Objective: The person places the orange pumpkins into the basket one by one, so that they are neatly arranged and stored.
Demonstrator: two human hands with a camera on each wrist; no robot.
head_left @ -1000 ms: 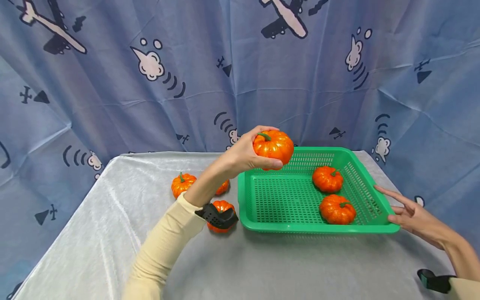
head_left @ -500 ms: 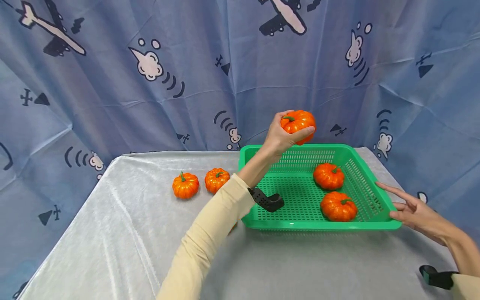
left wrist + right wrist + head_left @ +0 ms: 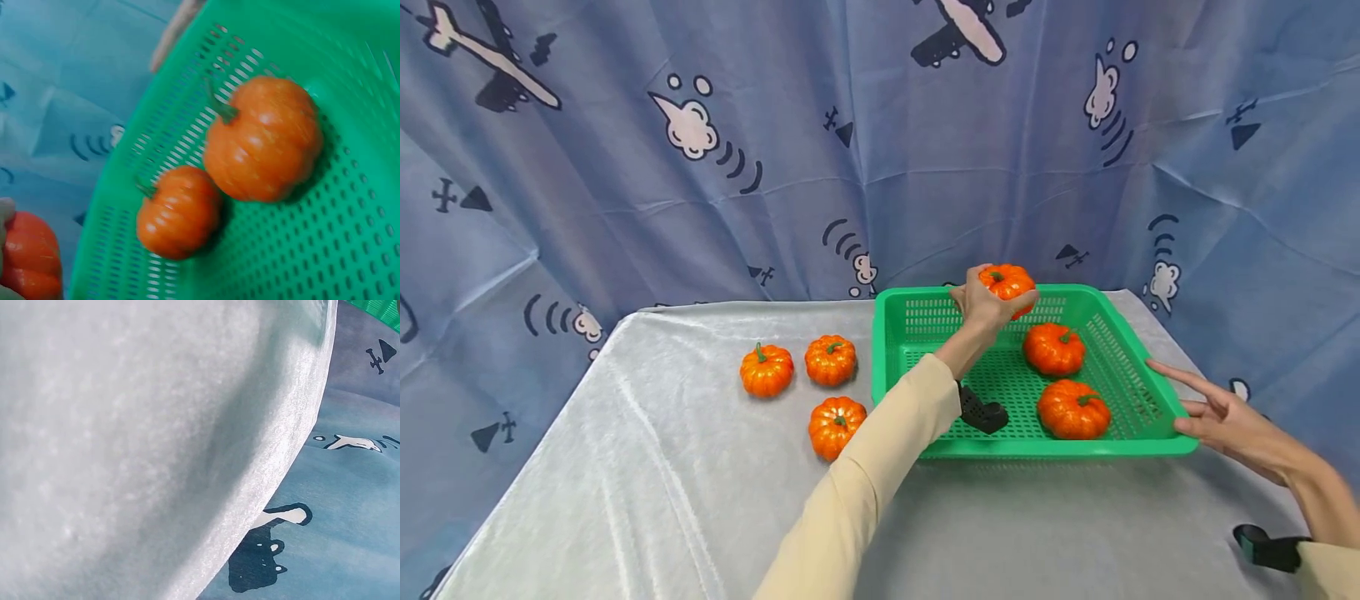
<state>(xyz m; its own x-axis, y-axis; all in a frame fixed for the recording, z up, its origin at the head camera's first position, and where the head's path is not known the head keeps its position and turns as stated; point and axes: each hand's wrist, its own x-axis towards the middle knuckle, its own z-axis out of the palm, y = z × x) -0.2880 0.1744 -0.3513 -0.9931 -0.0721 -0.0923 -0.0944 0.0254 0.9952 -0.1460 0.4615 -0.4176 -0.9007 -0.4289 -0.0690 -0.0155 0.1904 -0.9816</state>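
My left hand (image 3: 987,302) grips a small orange pumpkin (image 3: 1006,285) with a green stem, over the back part of the green basket (image 3: 1000,450). Thumb and fingers lie on opposite sides of it. The left wrist view shows part of that held pumpkin (image 3: 31,256) at the lower left edge. Two more pumpkins rest inside the basket at its right side, one farther back (image 3: 1054,350) and one nearer the front (image 3: 1073,410). At the basket's right front corner, my right hand (image 3: 1232,425) touches the rim with spread, fairly straight fingers.
Left of the basket, three pumpkins sit on the pale cloth-covered table (image 3: 662,467): one at the left (image 3: 767,371), one at the back (image 3: 831,360), one nearer the front (image 3: 837,427). A blue printed curtain (image 3: 775,125) hangs behind the table.
My left hand has carried the pumpkin rightward, first up and then down toward the basket. The front loose pumpkin, hidden behind the sleeve earlier, shows again. My right hand stays at the rim.
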